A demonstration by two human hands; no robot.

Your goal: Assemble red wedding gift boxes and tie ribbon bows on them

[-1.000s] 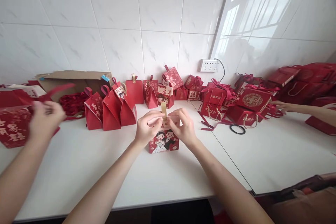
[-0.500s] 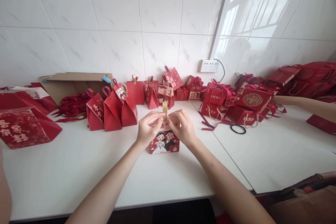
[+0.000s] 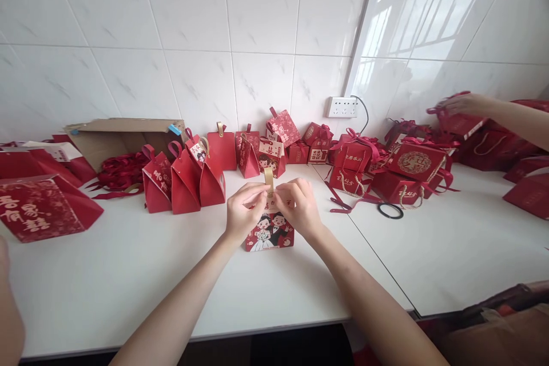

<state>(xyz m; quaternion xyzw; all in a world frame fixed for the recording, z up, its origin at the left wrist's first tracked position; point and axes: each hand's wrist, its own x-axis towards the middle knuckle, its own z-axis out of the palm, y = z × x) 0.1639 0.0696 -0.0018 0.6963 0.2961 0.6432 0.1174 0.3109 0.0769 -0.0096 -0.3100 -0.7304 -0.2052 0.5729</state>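
In the head view a red gift box (image 3: 271, 233) with a cartoon bride and groom stands upright on the white table. A gold strap (image 3: 269, 176) loops up from its top. My left hand (image 3: 245, 209) pinches the base of the strap from the left, fingers closed. From the right, my right hand (image 3: 298, 203) pinches the same spot, its fingertips nearly touching the left ones. Both hands cover the upper part of the box, so the strap's fastening is hidden.
Several red gift boxes (image 3: 185, 183) stand to the left, before a cardboard box (image 3: 128, 128) and a heap of ribbon (image 3: 122, 168). More ribboned boxes (image 3: 412, 161) and a black ring (image 3: 390, 211) lie right. Another person's hand (image 3: 465, 104) holds a box at the far right.
My hands stay almost still at the strap. At the far right, the other person's hand has risen toward the back and now has hold of a red box's ribbon.
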